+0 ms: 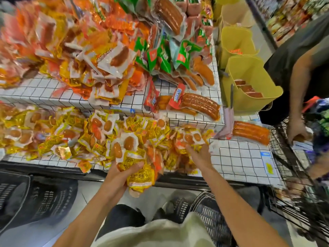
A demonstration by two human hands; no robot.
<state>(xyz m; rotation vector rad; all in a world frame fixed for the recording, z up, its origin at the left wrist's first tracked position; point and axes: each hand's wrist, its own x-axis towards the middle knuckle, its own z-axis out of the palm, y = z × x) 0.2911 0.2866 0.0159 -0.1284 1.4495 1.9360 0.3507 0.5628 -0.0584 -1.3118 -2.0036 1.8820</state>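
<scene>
Sausage packets (137,168) in left hand (115,177) point lengthwise toward the shelf (240,157).

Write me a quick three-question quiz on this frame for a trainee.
1. True or false: the left hand holds a bunch of yellow packets.
2. Where is the right hand? A) on the left wrist B) at the pile on the lower shelf C) at the person's side
3. What colour are the bins to the right of the shelves?

Key: 1 true; 2 B; 3 yellow.
</scene>
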